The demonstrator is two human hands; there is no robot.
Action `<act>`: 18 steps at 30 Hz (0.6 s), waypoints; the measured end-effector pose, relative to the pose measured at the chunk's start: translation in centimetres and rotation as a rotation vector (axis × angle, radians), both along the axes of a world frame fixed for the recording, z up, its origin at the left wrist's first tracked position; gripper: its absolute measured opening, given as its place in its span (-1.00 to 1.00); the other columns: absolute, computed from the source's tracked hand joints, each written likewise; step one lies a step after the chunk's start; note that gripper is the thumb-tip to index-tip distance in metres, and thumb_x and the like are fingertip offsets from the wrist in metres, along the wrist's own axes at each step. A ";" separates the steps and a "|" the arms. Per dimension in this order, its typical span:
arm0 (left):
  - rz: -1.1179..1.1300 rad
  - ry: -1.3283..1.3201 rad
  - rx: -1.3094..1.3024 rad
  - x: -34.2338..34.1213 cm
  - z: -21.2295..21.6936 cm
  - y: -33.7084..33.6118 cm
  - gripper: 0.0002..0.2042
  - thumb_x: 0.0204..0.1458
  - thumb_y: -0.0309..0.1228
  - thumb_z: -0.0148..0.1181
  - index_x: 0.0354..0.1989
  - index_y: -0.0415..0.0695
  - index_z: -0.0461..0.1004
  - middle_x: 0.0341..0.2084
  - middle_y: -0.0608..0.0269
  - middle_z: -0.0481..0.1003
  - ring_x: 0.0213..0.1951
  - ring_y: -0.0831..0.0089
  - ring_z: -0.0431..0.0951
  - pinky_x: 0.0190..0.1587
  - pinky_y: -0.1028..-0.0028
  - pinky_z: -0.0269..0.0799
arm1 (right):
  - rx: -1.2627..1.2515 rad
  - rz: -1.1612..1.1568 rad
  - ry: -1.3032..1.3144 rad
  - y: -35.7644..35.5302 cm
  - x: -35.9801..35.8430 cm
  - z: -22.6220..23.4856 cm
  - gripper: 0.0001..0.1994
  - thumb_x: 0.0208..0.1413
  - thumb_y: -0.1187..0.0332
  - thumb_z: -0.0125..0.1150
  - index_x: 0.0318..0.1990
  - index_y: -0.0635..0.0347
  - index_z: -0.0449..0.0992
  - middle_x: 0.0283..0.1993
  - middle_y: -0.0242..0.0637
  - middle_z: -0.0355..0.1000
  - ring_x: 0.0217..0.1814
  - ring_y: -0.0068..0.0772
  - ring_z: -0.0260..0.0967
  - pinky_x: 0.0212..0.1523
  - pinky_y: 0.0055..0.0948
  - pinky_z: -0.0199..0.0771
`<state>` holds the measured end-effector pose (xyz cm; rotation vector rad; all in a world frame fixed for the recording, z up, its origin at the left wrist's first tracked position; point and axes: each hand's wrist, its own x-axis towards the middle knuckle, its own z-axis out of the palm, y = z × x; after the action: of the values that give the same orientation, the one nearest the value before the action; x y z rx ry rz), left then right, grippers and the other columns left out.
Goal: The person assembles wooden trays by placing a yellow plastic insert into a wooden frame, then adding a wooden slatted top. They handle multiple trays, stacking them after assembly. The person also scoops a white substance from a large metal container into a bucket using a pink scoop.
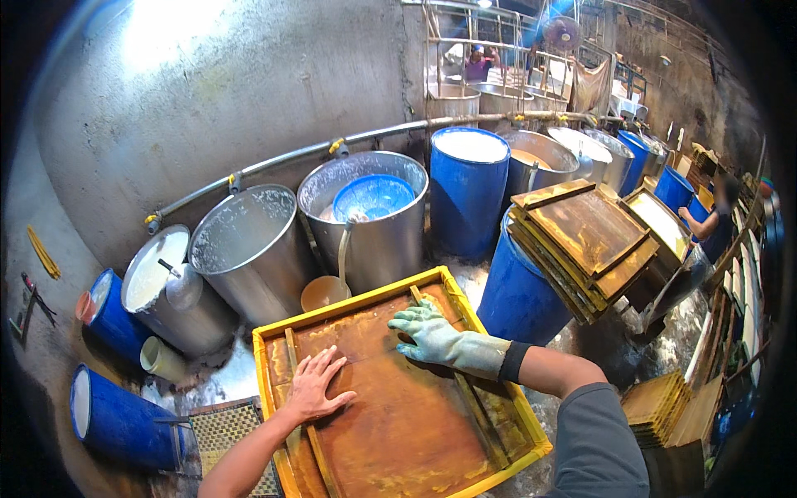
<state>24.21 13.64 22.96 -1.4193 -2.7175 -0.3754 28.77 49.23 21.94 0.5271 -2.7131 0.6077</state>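
Observation:
Before me lies a wide brown wooden board (390,415) with two slats across it, sitting inside a yellow-edged frame (544,444). My bare left hand (317,387) rests on the board by the left slat, fingers spread. On the board's far right part lies my right hand (440,339), in a pale green-white glove with a dark cuff, its fingers stretched out near the right slat. Neither hand holds anything. What is under the board is hidden.
Metal vats (249,249) and blue drums (469,199) line the wall beneath a pipe (290,158). Stacked wooden boards (581,232) top a blue drum at right. A woven mat (224,436) lies at left. Another person (722,220) stands at far right; one more (479,65) is at the back.

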 end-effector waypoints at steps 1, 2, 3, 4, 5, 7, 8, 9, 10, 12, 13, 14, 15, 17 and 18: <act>-0.004 -0.004 -0.003 0.2 0.0 0.1 -0.19 0.09 0.28 0.24 0.44 0.06 0.32 0.49 0.08 0.18 0.50 0.11 0.16 0.51 -0.01 -0.02 | -0.007 0.003 -0.018 0.0 0.2 0.2 -0.45 0.11 0.05 0.40 0.23 0.05 0.54 0.29 -0.18 0.46 0.41 0.00 0.31 0.52 0.21 -0.01; 0.010 -0.012 -0.001 0.6 0.1 -0.3 -0.18 0.08 0.29 0.24 0.43 0.06 0.32 0.49 0.07 0.18 0.50 0.10 0.16 0.51 -0.01 -0.01 | -0.013 0.015 -0.034 -0.4 0.2 0.5 -0.45 0.11 0.05 0.41 0.23 0.05 0.54 0.29 -0.18 0.46 0.42 0.00 0.31 0.52 0.22 -0.01; 0.008 -0.015 0.009 0.4 0.2 -0.1 -0.18 0.08 0.29 0.25 0.43 0.05 0.33 0.48 0.07 0.19 0.49 0.10 0.17 0.50 -0.01 0.00 | -0.051 0.012 -0.025 -0.2 0.2 0.5 -0.46 0.11 0.06 0.42 0.22 0.05 0.54 0.28 -0.18 0.46 0.41 0.01 0.31 0.52 0.17 0.02; 0.007 -0.020 0.018 0.5 0.2 -0.1 -0.18 0.07 0.29 0.26 0.43 0.05 0.33 0.48 0.06 0.19 0.49 0.10 0.17 0.50 -0.01 0.00 | -0.044 0.004 -0.021 -0.1 0.6 0.4 -0.46 0.11 0.07 0.42 0.21 0.05 0.54 0.28 -0.18 0.47 0.41 0.00 0.32 0.52 0.15 0.03; 0.002 -0.006 0.024 0.3 0.6 -0.1 -0.17 0.05 0.28 0.27 0.42 0.03 0.34 0.47 0.05 0.20 0.48 0.09 0.19 0.49 0.00 0.02 | -0.038 0.000 0.000 -0.1 0.4 0.7 -0.47 0.11 0.07 0.42 0.21 0.05 0.55 0.27 -0.17 0.47 0.40 0.00 0.32 0.52 0.13 0.05; 0.005 -0.022 0.042 0.0 -0.2 -0.1 -0.17 0.06 0.28 0.27 0.42 0.03 0.34 0.47 0.04 0.21 0.48 0.08 0.20 0.49 0.01 0.03 | -0.055 -0.008 0.011 -0.2 0.4 1.0 -0.49 0.12 0.09 0.41 0.20 0.07 0.55 0.25 -0.15 0.49 0.38 -0.01 0.35 0.50 0.07 0.11; 0.006 -0.020 0.050 0.1 0.0 -0.3 -0.17 0.06 0.28 0.27 0.42 0.02 0.34 0.47 0.04 0.21 0.48 0.08 0.20 0.49 0.01 0.03 | -0.075 -0.007 0.016 -0.2 0.2 0.8 -0.49 0.12 0.10 0.41 0.19 0.07 0.55 0.25 -0.15 0.49 0.38 -0.01 0.36 0.50 0.08 0.11; 0.012 -0.013 0.047 -0.1 0.3 -0.3 -0.17 0.06 0.29 0.27 0.42 0.01 0.34 0.48 0.03 0.20 0.48 0.07 0.19 0.49 0.02 0.04 | -0.091 -0.005 0.031 -0.2 -0.2 0.4 -0.49 0.12 0.10 0.41 0.19 0.07 0.56 0.25 -0.14 0.50 0.37 -0.01 0.36 0.50 0.09 0.11; 0.014 -0.009 0.045 0.1 0.0 -0.6 -0.17 0.07 0.29 0.26 0.42 0.00 0.34 0.48 0.02 0.19 0.48 0.07 0.19 0.49 0.02 0.05 | -0.108 -0.002 0.045 -0.4 -0.2 0.0 -0.50 0.12 0.11 0.41 0.19 0.07 0.56 0.24 -0.14 0.50 0.37 -0.01 0.37 0.50 0.09 0.12; 0.032 0.034 0.048 0.0 -0.4 -1.5 -0.17 0.08 0.29 0.25 0.41 0.00 0.35 0.49 0.01 0.18 0.48 0.06 0.19 0.48 0.02 0.06 | -0.009 -0.023 0.054 -1.3 -0.6 0.3 -0.52 0.13 0.09 0.39 0.18 0.03 0.57 0.25 -0.15 0.51 0.36 0.01 0.37 0.47 0.11 0.15; 0.012 0.038 0.099 -0.4 -0.9 -0.9 -0.19 0.10 0.30 0.22 0.39 -0.01 0.38 0.47 0.03 0.22 0.48 0.06 0.20 0.48 0.02 0.06 | 0.024 -0.026 0.060 -0.7 -0.3 0.6 -0.55 0.13 0.09 0.38 0.14 0.04 0.59 0.21 -0.14 0.53 0.32 0.01 0.40 0.43 0.11 0.20; 0.001 0.045 0.086 -0.9 -1.8 -0.5 -0.20 0.10 0.31 0.21 0.39 -0.01 0.39 0.46 0.04 0.24 0.47 0.07 0.21 0.48 0.02 0.07 | 0.062 -0.031 0.065 -0.3 0.3 1.0 -0.57 0.14 0.09 0.36 0.11 0.05 0.61 0.18 -0.14 0.55 0.29 0.00 0.43 0.38 0.10 0.26; -0.006 0.053 0.076 -1.5 -3.0 -0.1 -0.20 0.11 0.31 0.20 0.38 -0.01 0.40 0.45 0.05 0.26 0.47 0.08 0.22 0.48 0.02 0.07 | 0.059 -0.028 -0.038 0.0 1.0 1.5 -0.61 0.14 0.10 0.34 0.06 0.06 0.62 0.13 -0.13 0.57 0.23 -0.01 0.47 0.31 0.10 0.31; -0.018 0.088 0.134 -1.7 -3.0 0.2 -0.22 0.12 0.33 0.16 0.34 -0.02 0.44 0.41 0.08 0.33 0.45 0.11 0.26 0.48 0.05 0.07 | 0.114 -0.042 -0.152 0.7 1.5 2.3 -0.67 0.14 0.15 0.30 -0.02 0.09 0.65 0.01 -0.13 0.61 0.11 -0.06 0.54 0.14 0.03 0.45; -0.015 0.080 0.132 -1.5 -2.6 0.0 -0.23 0.13 0.33 0.15 0.34 -0.02 0.45 0.41 0.08 0.33 0.45 0.11 0.26 0.48 0.07 0.08 | -0.006 -0.048 -0.140 0.6 2.7 2.7 -0.62 0.10 0.14 0.34 0.01 0.14 0.65 -0.02 -0.02 0.61 0.07 0.02 0.55 0.19 -0.05 0.43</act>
<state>22.70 13.66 20.39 -1.3895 -2.5685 -0.4789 31.49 49.79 24.64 0.4321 -2.8455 0.6629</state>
